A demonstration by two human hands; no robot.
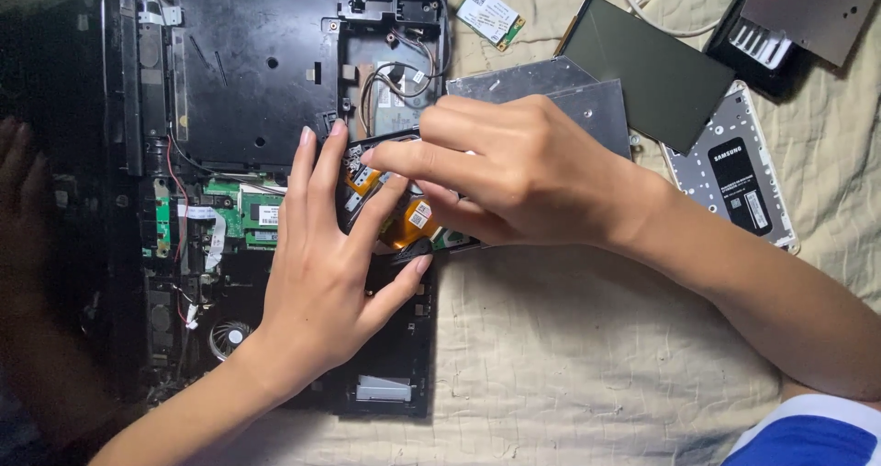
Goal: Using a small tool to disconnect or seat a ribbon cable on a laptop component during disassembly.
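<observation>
- Head view: the left hand (326,282) lies spread flat over the middle of the opened laptop base (275,81), fingers fanned out, fingertips at the edge of a small part, thumb hooked beneath it.
- The right hand (514,168) comes in from the right, index finger stretched out and the others curled, pinching the same small black part (404,246) with its orange ribbon cable (404,223). How firmly it grips cannot be told, since the fingers hide the contact.
- That part sits at the right edge of the base, just above the bare black lower corner and beside the green circuit board (257,214).
- As I judge it, the step in hand is working this part loose; the next move calls for a gentle, level lift so the ribbon does not tear.
- Loose wires (395,76) run through the open bay just above the hands and could snag.
- Around the base, on the quilted cloth (587,356): a small green card (491,14), a flat dark panel (656,72), a silver drive (734,177) and a grey metal tray (587,99) partly under the right hand.
- A cooling fan (228,338) shows at the lower left.
</observation>
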